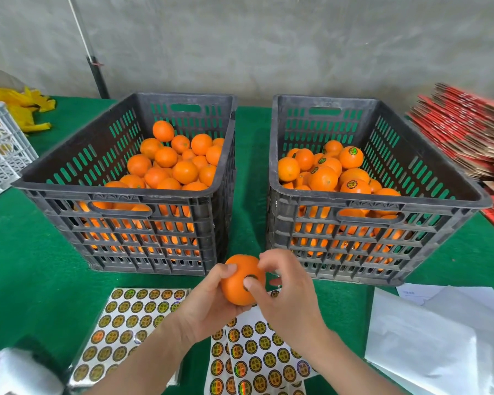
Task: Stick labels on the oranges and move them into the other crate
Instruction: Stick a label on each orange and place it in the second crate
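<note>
My left hand (208,306) grips an orange (236,283) in front of the two black crates. My right hand (285,292) presses its thumb on a round black-and-gold label (251,278) on that orange. The left crate (120,192) holds several unlabelled oranges (171,163). In the right crate (382,201) lie several oranges (330,173), some showing labels. Label sheets (126,323) lie flat on the green table below my hands, with more label sheets (257,354) to their right.
A green cloth (26,266) covers the table. White paper sheets (439,337) lie at the right front. Red flattened cartons (468,132) are stacked at the far right. A white crate (0,149) and yellow bags (23,106) sit at the far left.
</note>
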Available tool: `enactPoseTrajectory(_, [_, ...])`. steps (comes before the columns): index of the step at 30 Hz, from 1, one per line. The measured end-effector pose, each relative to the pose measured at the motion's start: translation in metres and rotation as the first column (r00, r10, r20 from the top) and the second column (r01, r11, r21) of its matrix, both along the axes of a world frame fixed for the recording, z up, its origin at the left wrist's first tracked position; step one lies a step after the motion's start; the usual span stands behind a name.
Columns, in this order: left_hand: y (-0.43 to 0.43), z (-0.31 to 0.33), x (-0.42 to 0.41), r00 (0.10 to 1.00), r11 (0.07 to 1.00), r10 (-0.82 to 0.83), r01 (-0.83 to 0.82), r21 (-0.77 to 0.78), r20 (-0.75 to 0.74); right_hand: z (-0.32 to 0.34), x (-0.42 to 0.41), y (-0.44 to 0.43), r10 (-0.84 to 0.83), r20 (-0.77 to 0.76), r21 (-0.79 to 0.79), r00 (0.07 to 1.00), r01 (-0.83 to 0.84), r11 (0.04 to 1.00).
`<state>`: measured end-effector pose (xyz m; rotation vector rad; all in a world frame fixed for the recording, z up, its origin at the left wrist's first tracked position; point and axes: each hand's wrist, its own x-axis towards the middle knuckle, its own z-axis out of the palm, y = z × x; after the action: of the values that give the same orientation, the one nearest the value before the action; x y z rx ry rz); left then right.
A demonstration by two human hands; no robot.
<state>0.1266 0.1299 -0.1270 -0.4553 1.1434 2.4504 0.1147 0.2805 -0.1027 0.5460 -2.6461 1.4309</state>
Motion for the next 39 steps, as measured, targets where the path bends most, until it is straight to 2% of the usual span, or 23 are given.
enactPoseTrajectory(3, [0.0,0.004,0.0,1.0,1.0,-0.006,0.006,0.001,0.01,0.006,-0.008,0.004,0.023,0.181,-0.081,0.983,-0.008,0.997])
enactPoseTrajectory(7, [0.003,0.017,-0.007,0.997,0.998,-0.045,0.048,0.047,-0.065,0.017,-0.015,0.012,0.177,0.291,-0.344,0.94,-0.07,0.936])
enactPoseTrajectory(9, [0.004,0.025,-0.011,0.991,0.997,-0.059,0.065,0.043,-0.117,0.025,-0.015,0.016,0.227,0.223,-0.324,0.948,-0.147,0.935])
enactPoseTrajectory(11, [0.009,0.036,-0.017,0.978,0.993,-0.102,0.111,0.04,-0.181,0.036,-0.013,0.015,0.245,0.072,-0.119,0.967,-0.236,0.965])
enactPoseTrajectory(13, [0.016,0.053,-0.023,0.952,0.986,-0.161,0.167,0.004,-0.261,0.045,-0.016,0.013,0.241,-0.128,0.016,0.962,-0.241,0.97])
enactPoseTrajectory(15, [0.024,0.075,-0.032,0.919,0.975,-0.208,0.171,-0.139,-0.336,0.057,-0.025,0.017,0.165,-0.275,-0.021,0.947,-0.177,0.984])
enactPoseTrajectory(16, [0.03,0.086,-0.039,0.895,0.949,-0.239,0.133,-0.285,-0.377,0.063,-0.031,0.02,0.116,-0.307,-0.07,0.945,-0.144,0.987])
enactPoseTrajectory(18, [0.045,0.106,-0.059,0.829,0.794,-0.284,-0.079,-0.603,-0.482,0.078,-0.048,0.031,0.018,-0.323,-0.151,0.946,-0.07,0.986])
enactPoseTrajectory(19, [0.052,0.115,-0.07,0.797,0.735,-0.257,-0.206,-0.646,-0.546,0.086,-0.058,0.037,-0.036,-0.311,-0.178,0.95,-0.021,0.984])
enactPoseTrajectory(21, [0.064,0.129,-0.095,0.72,0.676,-0.195,-0.393,-0.624,-0.665,0.101,-0.087,0.051,-0.144,-0.275,-0.171,0.95,0.099,0.98])
enactPoseTrajectory(22, [0.068,0.133,-0.11,0.696,0.596,-0.207,-0.468,-0.653,-0.687,0.108,-0.105,0.06,-0.188,-0.274,-0.134,0.943,0.156,0.979])
enactPoseTrajectory(24, [0.073,0.134,-0.138,0.703,0.31,-0.374,-0.52,-0.796,-0.605,0.121,-0.144,0.077,-0.214,-0.222,0.029,0.951,0.225,0.974])
enactPoseTrajectory(25, [0.075,0.13,-0.149,0.717,0.185,-0.453,-0.505,-0.843,-0.529,0.125,-0.164,0.086,-0.195,-0.152,0.172,0.969,0.22,0.96])
enactPoseTrajectory(26, [0.075,0.124,-0.157,0.732,0.087,-0.512,-0.477,-0.875,-0.45,0.126,-0.182,0.092,-0.159,-0.071,0.35,0.985,0.174,0.921])
enactPoseTrajectory(28, [0.076,0.113,-0.164,0.729,-0.032,-0.581,-0.465,-0.885,-0.362,0.122,-0.209,0.099,-0.063,0.121,0.663,0.991,-0.034,0.748])
enactPoseTrajectory(30, [0.075,0.108,-0.165,0.702,-0.064,-0.611,-0.506,-0.86,-0.367,0.108,-0.227,0.099,-0.013,0.332,0.815,0.943,-0.28,0.507])
enactPoseTrajectory(32, [0.074,0.109,-0.164,0.67,-0.06,-0.634,-0.54,-0.84,-0.385,0.092,-0.239,0.098,0.003,0.469,0.844,0.883,-0.448,0.296])
enactPoseTrajectory(33, [0.073,0.11,-0.163,0.669,-0.05,-0.631,-0.54,-0.84,-0.392,0.086,-0.243,0.098,0.005,0.525,0.822,0.851,-0.508,0.256])
enactPoseTrajectory(35, [0.074,0.109,-0.163,0.685,-0.022,-0.604,-0.525,-0.851,-0.408,0.08,-0.248,0.098,0.012,0.596,0.775,0.803,-0.578,0.256])
enactPoseTrajectory(39, [0.074,0.107,-0.163,0.679,0.006,-0.597,-0.529,-0.848,-0.428,0.08,-0.242,0.094,0.045,0.564,0.796,0.825,-0.557,0.237])
